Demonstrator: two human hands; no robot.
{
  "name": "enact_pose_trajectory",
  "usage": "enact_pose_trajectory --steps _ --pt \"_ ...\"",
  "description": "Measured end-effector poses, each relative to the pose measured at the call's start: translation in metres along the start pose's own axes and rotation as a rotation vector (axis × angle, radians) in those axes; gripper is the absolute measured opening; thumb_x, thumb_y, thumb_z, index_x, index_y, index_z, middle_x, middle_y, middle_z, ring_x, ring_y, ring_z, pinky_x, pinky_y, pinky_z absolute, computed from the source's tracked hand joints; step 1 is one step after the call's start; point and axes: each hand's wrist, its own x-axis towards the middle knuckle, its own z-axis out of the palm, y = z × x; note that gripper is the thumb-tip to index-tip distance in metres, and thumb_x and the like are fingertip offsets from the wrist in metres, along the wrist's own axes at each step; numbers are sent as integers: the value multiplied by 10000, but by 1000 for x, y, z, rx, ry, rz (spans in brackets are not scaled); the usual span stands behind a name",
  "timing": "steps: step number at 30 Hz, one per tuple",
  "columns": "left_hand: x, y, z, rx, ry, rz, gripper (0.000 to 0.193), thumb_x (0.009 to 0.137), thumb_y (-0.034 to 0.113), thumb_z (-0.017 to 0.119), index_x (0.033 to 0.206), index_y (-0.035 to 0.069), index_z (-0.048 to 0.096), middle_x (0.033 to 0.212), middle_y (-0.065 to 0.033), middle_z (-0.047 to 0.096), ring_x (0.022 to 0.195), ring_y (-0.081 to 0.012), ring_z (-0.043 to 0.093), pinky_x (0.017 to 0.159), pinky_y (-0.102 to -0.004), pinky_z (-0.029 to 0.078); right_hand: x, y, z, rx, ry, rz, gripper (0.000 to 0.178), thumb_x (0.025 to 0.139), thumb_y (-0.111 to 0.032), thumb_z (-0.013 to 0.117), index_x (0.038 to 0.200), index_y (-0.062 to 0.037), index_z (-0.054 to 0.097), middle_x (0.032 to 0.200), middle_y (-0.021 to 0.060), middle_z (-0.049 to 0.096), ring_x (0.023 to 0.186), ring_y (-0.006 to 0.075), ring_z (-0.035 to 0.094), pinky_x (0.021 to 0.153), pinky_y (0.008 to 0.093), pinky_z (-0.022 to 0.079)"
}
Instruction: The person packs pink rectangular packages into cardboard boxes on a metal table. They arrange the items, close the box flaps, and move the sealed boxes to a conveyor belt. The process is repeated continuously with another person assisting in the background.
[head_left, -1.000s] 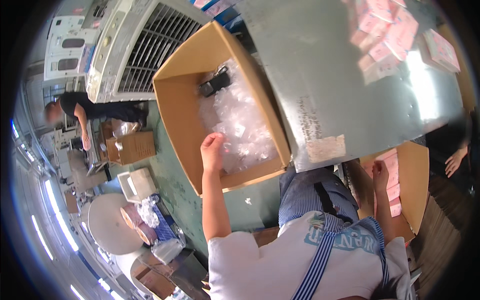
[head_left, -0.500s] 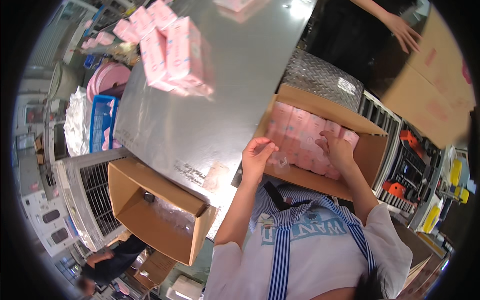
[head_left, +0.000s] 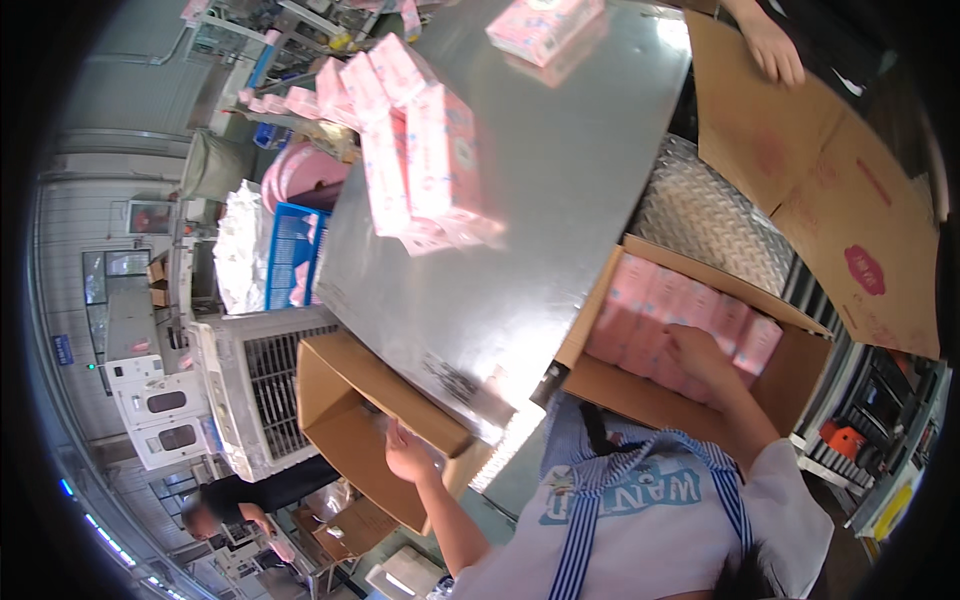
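Note:
My left hand [head_left: 408,455] reaches over the open carton [head_left: 345,365] at the lower left. Its fingers are partly stretched out, and clear plastic shows in the carton beside them. At the right, my right hand [head_left: 700,358] rests on pink packs [head_left: 640,310] standing in rows inside another open carton [head_left: 800,385]. The fingers of this hand are stretched over the pack tops, their tips partly hard to make out. Neither hand visibly holds anything.
A metal table [head_left: 560,150] carries a stack of pink packs [head_left: 440,150] and a single pack [head_left: 545,28]. Another person's hand [head_left: 772,50] touches a large cardboard piece [head_left: 810,170]. A blue basket [head_left: 292,255] stands left; another person [head_left: 260,490] is at the lower left.
My left hand has moved from the pack-filled carton to the left carton. My right hand stays at the packs. The other person's cardboard has swung nearer, and the view has shifted.

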Motion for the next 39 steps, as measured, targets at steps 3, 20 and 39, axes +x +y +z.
enact_pose_trajectory --steps 3,20,39 --pt "34 -45 9 351 127 156 418 792 185 699 1191 87 623 1286 -240 533 1192 -370 512 983 -412 425 36 -29 -22 -21 -5 32 299 805 -125 590 1092 -45 614 959 186 664 867 347 635 769 431 500" --pt "246 266 177 -1142 -921 391 685 899 240 614 1433 -32 283 1408 -149 421 1240 -226 455 1051 -322 331 346 -271 -17 1289 -18 -100 728 908 -259 588 1480 -25 203 1492 136 300 1367 211 292 1104 336 259" --pt "-121 206 101 -324 -1334 1293 855 854 317 596 1512 138 79 1216 -277 474 984 -442 566 747 -472 530 -148 -55 -30 970 186 569 714 789 -368 752 1305 22 447 1183 82 577 1059 164 541 936 324 439"
